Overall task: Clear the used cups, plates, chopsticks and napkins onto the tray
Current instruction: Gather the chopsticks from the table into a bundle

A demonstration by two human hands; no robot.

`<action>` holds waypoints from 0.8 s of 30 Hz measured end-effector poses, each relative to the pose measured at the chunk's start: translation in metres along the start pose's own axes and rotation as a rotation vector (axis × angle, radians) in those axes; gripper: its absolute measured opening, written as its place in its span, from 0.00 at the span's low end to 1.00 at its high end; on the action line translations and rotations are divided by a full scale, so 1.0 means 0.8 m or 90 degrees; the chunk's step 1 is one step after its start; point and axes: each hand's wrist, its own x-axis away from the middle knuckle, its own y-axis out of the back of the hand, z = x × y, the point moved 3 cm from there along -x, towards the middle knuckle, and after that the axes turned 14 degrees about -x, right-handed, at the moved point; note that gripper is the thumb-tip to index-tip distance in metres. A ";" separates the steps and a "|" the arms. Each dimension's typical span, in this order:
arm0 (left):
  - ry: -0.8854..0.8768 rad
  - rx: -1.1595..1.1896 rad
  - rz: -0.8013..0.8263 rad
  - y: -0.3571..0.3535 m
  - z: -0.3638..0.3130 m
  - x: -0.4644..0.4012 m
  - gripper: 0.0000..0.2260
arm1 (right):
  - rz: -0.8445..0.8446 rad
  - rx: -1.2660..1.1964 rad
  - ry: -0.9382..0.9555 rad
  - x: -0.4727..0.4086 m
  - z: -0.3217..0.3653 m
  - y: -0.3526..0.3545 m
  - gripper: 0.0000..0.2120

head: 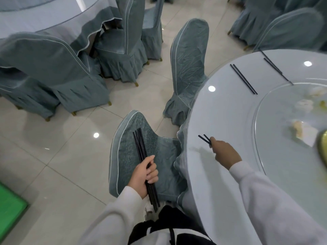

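Observation:
My left hand (144, 175) grips a bundle of several black chopsticks (141, 151) over a covered chair, left of the round table. My right hand (224, 152) reaches over the white round table (221, 110) and pinches a pair of black chopsticks (204, 139) by one end; most of their length is hidden under the hand. A second black pair (244, 79) lies farther along the table, and a third pair (274, 67) lies beyond it near the far edge. Crumpled napkins (305, 133) lie on the glass turntable (276, 156) at the right.
A grey-green covered chair (127, 156) stands right in front of me, another chair (189, 64) is pushed against the table farther on. More covered chairs (53, 71) and a second round table (44, 15) fill the upper left. Tiled floor (62, 147) lies between.

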 end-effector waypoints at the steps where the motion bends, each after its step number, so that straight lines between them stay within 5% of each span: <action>1: 0.016 0.003 0.011 -0.006 0.000 0.001 0.20 | -0.017 -0.042 0.030 0.008 0.008 0.004 0.18; 5: 0.055 -0.037 0.045 -0.021 0.001 -0.001 0.24 | -0.094 -0.140 0.209 0.040 0.055 0.015 0.11; 9: 0.092 -0.072 0.027 -0.029 0.006 -0.002 0.16 | -0.219 -0.150 0.439 0.075 0.095 0.012 0.17; 13: 0.070 -0.049 0.023 -0.038 0.012 -0.001 0.16 | -0.278 -0.145 0.582 0.094 0.125 -0.008 0.13; 19: 0.032 -0.002 0.074 -0.044 0.000 0.006 0.18 | -0.268 -0.212 0.654 0.098 0.153 -0.038 0.14; 24: -0.005 -0.011 0.140 -0.036 -0.022 0.020 0.23 | -0.278 -0.247 0.599 0.101 0.183 -0.051 0.14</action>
